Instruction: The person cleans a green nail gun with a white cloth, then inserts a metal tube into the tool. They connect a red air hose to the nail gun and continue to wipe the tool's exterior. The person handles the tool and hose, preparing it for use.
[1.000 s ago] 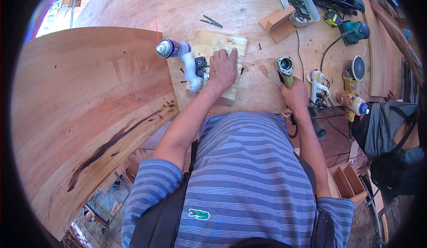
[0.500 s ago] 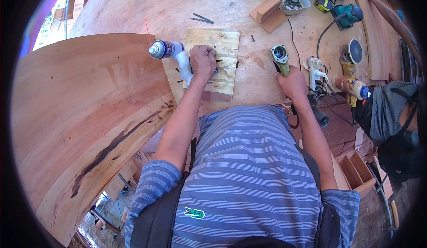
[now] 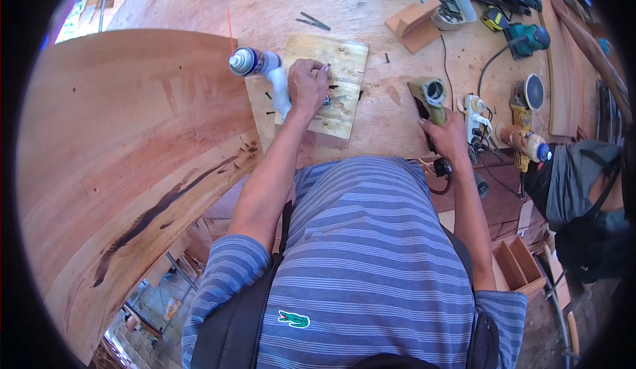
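My right hand (image 3: 450,134) is wrapped round a green power tool body (image 3: 434,104) whose round open end faces up. Over a pale wooden board (image 3: 344,120) my left hand (image 3: 309,85) is closed, fingertips together. A tiny dark piece shows near those fingertips, but whether they grip it cannot be made out. Beside that hand a small metal part (image 3: 326,101) and dark screws lie on the board. Wadded white cloth or cotton (image 3: 280,91) rests next to my left wrist, against a spray can (image 3: 255,62) lying on its side with a red straw.
A tall curved wood panel (image 3: 139,91) borders the left. Farther off lie a hex key pair (image 3: 313,21), a wooden block piece (image 3: 414,24) and a tub of screws (image 3: 450,4). On the right are a power strip (image 3: 474,114), a sander (image 3: 530,94) and a teal tool (image 3: 527,40).
The power tool body has been tilted and turned in my right hand, its open end now facing more to the right. My left hand's fingers have shifted slightly, uncovering more of the small metal part.
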Tool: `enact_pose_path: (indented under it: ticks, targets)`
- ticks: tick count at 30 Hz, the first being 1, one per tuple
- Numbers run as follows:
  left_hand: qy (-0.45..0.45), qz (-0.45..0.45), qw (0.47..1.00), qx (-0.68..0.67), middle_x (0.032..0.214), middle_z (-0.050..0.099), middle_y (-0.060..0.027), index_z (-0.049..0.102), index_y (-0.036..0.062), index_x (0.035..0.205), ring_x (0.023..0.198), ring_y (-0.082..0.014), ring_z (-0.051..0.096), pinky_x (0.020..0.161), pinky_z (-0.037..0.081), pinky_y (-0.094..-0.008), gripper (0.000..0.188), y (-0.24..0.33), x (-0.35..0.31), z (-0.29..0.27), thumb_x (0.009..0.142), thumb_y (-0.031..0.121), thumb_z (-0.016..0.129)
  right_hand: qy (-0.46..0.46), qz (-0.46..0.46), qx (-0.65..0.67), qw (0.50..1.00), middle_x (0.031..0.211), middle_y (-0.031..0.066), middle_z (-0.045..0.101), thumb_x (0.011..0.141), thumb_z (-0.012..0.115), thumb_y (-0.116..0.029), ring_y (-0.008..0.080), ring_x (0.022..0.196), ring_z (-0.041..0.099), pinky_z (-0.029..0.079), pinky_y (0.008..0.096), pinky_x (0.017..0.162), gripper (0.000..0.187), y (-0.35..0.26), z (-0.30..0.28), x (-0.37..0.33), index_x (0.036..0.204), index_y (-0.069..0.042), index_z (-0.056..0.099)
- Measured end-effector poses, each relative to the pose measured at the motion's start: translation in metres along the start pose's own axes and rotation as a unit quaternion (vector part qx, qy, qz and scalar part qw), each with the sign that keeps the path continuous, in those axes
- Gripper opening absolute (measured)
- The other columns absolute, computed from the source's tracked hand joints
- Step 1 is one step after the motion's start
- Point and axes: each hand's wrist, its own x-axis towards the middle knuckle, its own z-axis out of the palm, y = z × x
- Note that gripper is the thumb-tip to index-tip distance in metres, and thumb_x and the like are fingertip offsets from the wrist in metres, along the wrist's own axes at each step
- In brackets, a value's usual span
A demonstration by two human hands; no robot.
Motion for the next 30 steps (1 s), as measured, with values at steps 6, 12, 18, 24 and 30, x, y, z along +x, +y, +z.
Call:
enact_pose_path:
  ticks: [6, 12, 18, 24, 30]
  targets:
    - [0.027, 0.040, 0.998, -0.029, 0.083, 0.065, -0.0117, 0.069, 0.0041, 0.080, 0.077, -0.0260, 0.062, 0.068, 0.049, -0.0364, 0.009, 0.008, -0.015, -0.003, 0.079, 0.012, 0.073, -0.022, -0.007, 0.121, 0.992, 0.069, 0.0050, 0.065, 0.077, 0.079, -0.015, 0.0129, 0.062, 0.057, 0.046, 0.0294, 0.059, 0.023, 0.003, -0.009, -0.023, 0.086, 0.002, 0.066]
    - [0.024, 0.017, 0.998, -0.057, 0.083, 0.063, -0.0110, 0.064, 0.0058, 0.076, 0.083, -0.0308, 0.059, 0.076, 0.047, -0.0417, 0.009, 0.003, -0.025, -0.005, 0.076, 0.006, 0.073, -0.019, -0.013, 0.170, 0.985, 0.071, 0.0018, 0.063, 0.077, 0.079, -0.011, 0.0103, 0.064, 0.056, 0.046, 0.0275, 0.061, 0.020, 0.003, -0.005, -0.026, 0.086, 0.000, 0.065]
    - [0.035, 0.022, 0.996, -0.075, 0.082, 0.062, -0.0107, 0.063, 0.0053, 0.076, 0.081, -0.0303, 0.059, 0.075, 0.047, -0.0415, 0.011, 0.000, -0.025, -0.007, 0.076, 0.007, 0.074, -0.016, -0.015, 0.204, 0.979, 0.077, 0.0017, 0.064, 0.077, 0.078, -0.004, 0.0099, 0.068, 0.058, 0.047, 0.0265, 0.062, 0.018, 0.002, -0.004, -0.031, 0.090, -0.001, 0.064]
    - [0.043, 0.025, 0.992, -0.115, 0.083, 0.063, -0.0108, 0.064, 0.0050, 0.077, 0.080, -0.0301, 0.059, 0.073, 0.047, -0.0409, 0.010, 0.003, -0.023, -0.005, 0.078, 0.008, 0.073, -0.039, -0.019, 0.266, 0.963, 0.080, 0.0031, 0.066, 0.077, 0.078, -0.003, 0.0107, 0.072, 0.061, 0.050, 0.0263, 0.065, 0.021, 0.016, -0.008, -0.035, 0.094, 0.000, 0.065]
    - [0.054, 0.038, 0.991, -0.113, 0.085, 0.064, -0.0111, 0.064, 0.0039, 0.079, 0.082, -0.0299, 0.060, 0.073, 0.048, -0.0401, 0.008, 0.006, -0.024, -0.004, 0.080, 0.008, 0.071, -0.007, -0.059, 0.260, 0.964, 0.085, 0.0025, 0.065, 0.077, 0.079, -0.003, 0.0099, 0.074, 0.062, 0.051, 0.0254, 0.068, 0.029, 0.012, -0.014, -0.044, 0.103, 0.000, 0.067]
